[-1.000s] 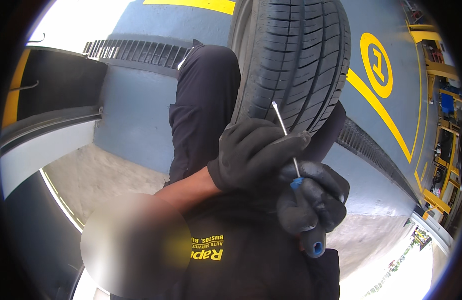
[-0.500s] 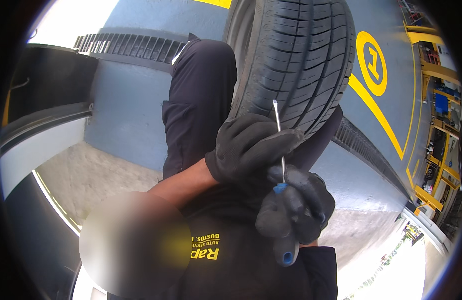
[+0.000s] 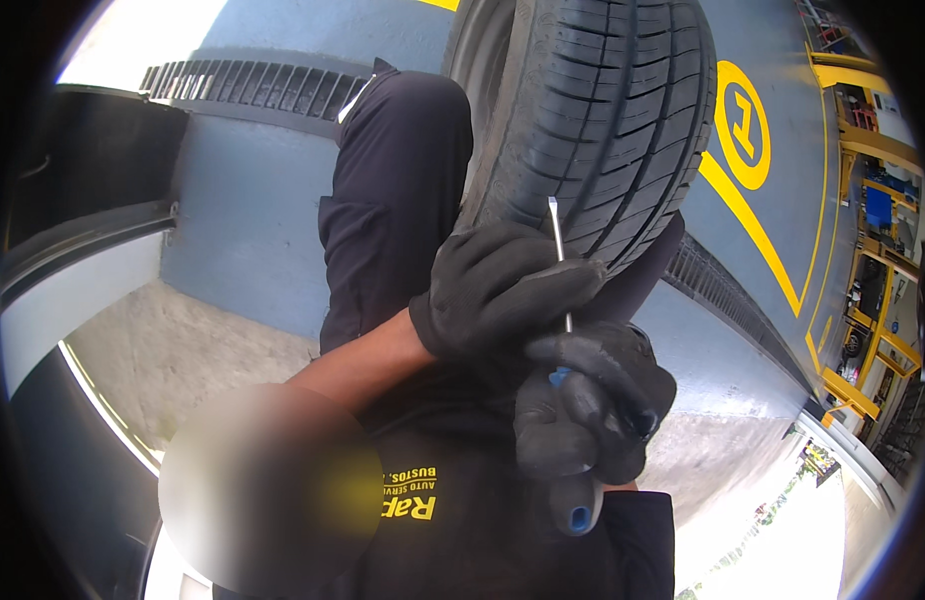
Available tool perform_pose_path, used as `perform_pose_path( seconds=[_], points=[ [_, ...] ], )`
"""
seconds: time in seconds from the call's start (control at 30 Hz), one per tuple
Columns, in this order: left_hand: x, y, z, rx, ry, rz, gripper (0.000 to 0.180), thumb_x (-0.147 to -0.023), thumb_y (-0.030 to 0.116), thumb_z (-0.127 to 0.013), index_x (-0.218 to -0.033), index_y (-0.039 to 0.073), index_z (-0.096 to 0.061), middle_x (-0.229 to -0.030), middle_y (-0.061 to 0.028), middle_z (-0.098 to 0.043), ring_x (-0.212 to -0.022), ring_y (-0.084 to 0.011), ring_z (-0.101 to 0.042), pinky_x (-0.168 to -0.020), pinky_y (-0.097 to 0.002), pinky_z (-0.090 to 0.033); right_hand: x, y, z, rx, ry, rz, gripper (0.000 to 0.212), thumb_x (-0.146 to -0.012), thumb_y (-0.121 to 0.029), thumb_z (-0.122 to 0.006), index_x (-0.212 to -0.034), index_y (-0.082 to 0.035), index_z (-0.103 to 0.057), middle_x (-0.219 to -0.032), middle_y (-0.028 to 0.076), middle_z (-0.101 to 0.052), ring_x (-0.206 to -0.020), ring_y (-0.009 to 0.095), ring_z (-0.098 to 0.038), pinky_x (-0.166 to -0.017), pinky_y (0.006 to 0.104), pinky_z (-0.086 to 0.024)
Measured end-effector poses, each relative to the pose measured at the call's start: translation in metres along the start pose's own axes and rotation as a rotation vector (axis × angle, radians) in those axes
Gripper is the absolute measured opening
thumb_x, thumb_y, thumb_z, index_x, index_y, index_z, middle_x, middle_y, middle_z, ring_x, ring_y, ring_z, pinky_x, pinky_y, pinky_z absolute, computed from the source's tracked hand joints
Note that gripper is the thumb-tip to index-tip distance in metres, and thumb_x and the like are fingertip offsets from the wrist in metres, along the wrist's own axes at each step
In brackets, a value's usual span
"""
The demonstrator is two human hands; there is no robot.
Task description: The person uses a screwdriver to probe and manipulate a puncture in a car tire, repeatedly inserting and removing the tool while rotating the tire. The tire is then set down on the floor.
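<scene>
A flat-blade screwdriver [image 3: 578,496] with a grey and blue handle points upward and slightly left, its bare steel tip in front of the tyre tread. My right hand [image 3: 601,405], in a black glove, is wrapped round the handle, whose butt sticks out below. Higher up, my left hand [image 3: 511,288], gloved too, lies across the shaft, its fingers closed over the middle part and hiding it. Beyond both hands a tyre [image 3: 618,110] on a grey rim stands upright between my legs. Whether the left hand also touches the tyre, I cannot tell.
Blue-grey painted floor [image 3: 248,215] carries yellow markings [image 3: 753,235]. A floor grate [image 3: 263,88] runs at the upper left, and another stretch lies right of the tyre. Yellow racks [image 3: 878,260] with equipment stand at the far right. A dark panel [image 3: 93,175] borders the left side.
The fingers of my right hand have shifted up over the top of the handle, covering more of the collar and lower shaft. My left hand stays nearly where it was.
</scene>
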State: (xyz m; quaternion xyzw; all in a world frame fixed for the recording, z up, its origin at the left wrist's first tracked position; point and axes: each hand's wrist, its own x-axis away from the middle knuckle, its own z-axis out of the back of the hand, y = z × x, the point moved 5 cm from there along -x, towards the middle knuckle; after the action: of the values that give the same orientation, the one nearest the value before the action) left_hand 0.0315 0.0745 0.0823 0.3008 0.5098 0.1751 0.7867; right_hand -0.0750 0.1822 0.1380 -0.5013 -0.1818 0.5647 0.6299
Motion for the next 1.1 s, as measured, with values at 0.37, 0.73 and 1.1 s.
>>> perform_pose_path(
  seconds=[0.37, 0.73, 1.1],
  points=[
    [0.001, 0.000, -0.003, -0.107, 0.048, -0.162, 0.040, -0.076, 0.015, -0.075, -0.115, 0.012, -0.074, -0.079, 0.0028, -0.065, -0.069, -0.0150, -0.065, -0.059, -0.0260, -0.048, -0.023, -0.017, 0.008, -0.029, 0.039, -0.076, 0.019, -0.075, -0.012, -0.065, -0.091, -0.008, -0.073, -0.086, 0.011, -0.072, -0.075, 0.029, -0.070, -0.068, 0.0385, -0.055],
    [-0.005, 0.001, -0.004, -0.074, 0.131, -0.131, 0.038, -0.075, 0.017, -0.076, -0.113, 0.012, -0.074, -0.078, 0.0012, -0.064, -0.068, -0.0153, -0.064, -0.058, -0.0292, -0.050, -0.005, -0.004, 0.008, 0.050, -0.184, 0.072, 0.021, -0.088, -0.023, -0.058, -0.096, -0.006, -0.067, -0.091, 0.010, -0.068, -0.083, 0.028, -0.065, -0.076, 0.0378, -0.051],
    [-0.004, 0.002, -0.005, -0.148, 0.068, -0.091, 0.037, -0.075, 0.021, -0.077, -0.112, 0.013, -0.077, -0.088, 0.0003, -0.073, -0.075, -0.0158, -0.069, -0.062, -0.0281, -0.050, -0.029, 0.011, 0.005, -0.054, 0.509, -0.140, 0.035, -0.104, -0.025, -0.041, -0.076, -0.004, -0.049, -0.066, 0.011, -0.054, -0.053, 0.018, -0.050, -0.050, 0.0254, -0.044]
  ],
)
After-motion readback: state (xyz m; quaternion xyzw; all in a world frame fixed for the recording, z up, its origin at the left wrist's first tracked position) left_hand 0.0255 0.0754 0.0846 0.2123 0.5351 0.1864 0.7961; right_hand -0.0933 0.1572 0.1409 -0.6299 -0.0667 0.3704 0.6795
